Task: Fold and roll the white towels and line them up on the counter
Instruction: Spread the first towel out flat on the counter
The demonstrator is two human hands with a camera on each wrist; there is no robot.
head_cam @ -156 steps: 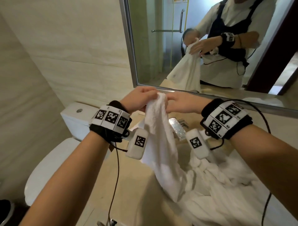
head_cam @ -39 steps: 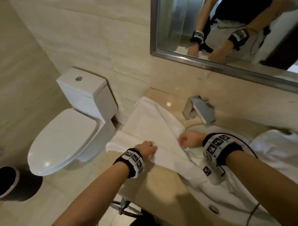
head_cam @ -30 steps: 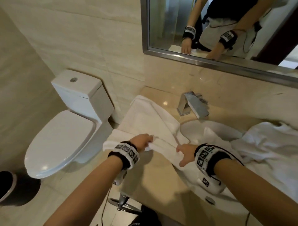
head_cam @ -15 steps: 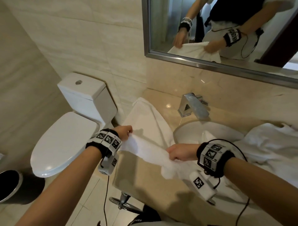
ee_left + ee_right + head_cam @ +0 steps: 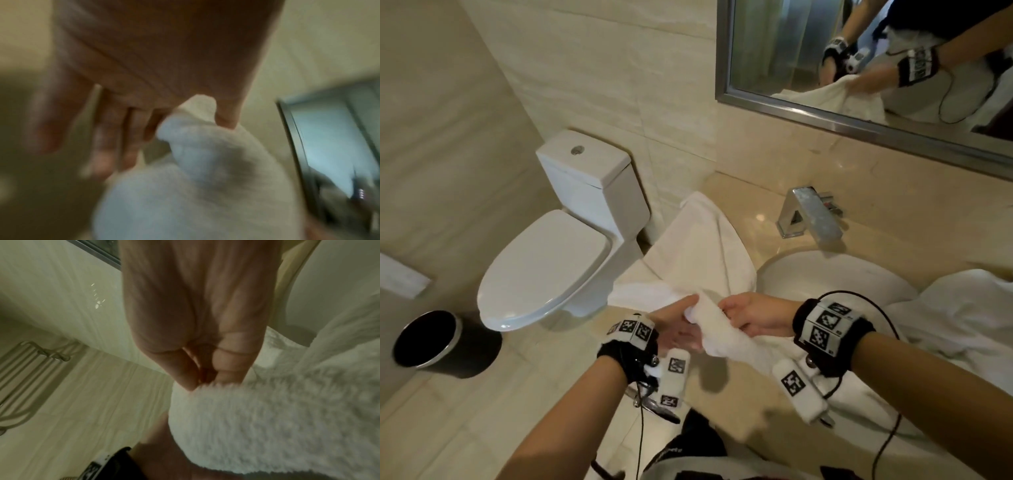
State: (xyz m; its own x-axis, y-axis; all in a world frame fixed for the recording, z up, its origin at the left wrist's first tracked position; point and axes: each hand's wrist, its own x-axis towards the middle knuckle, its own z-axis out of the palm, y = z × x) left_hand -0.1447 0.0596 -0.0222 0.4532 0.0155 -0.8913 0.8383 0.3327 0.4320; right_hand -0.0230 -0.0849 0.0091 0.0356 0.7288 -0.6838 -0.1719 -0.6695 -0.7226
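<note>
A white towel [image 5: 697, 246] lies along the counter's left end, and its near part is bunched up between my hands. My left hand [image 5: 686, 320] pinches that bunched end between thumb and fingers; the blurred left wrist view shows the towel [image 5: 205, 178] wedged under the thumb. My right hand [image 5: 734, 313] meets it from the right. Its curled fingers [image 5: 226, 369] pinch the towel's edge [image 5: 257, 426]. Both hands hold the fold just above the counter [image 5: 732, 404], in front of the sink.
A heap of loose white towels [image 5: 962, 308] covers the counter and the right of the sink basin [image 5: 825, 274]. A chrome faucet [image 5: 811, 216] stands behind it under the mirror [image 5: 859, 51]. A toilet [image 5: 558, 246] and a dark bin [image 5: 424, 339] stand left, below the counter edge.
My hands were apart, stretching the towel's near edge; they have now come together, my left hand carrying its end over to my right hand.
</note>
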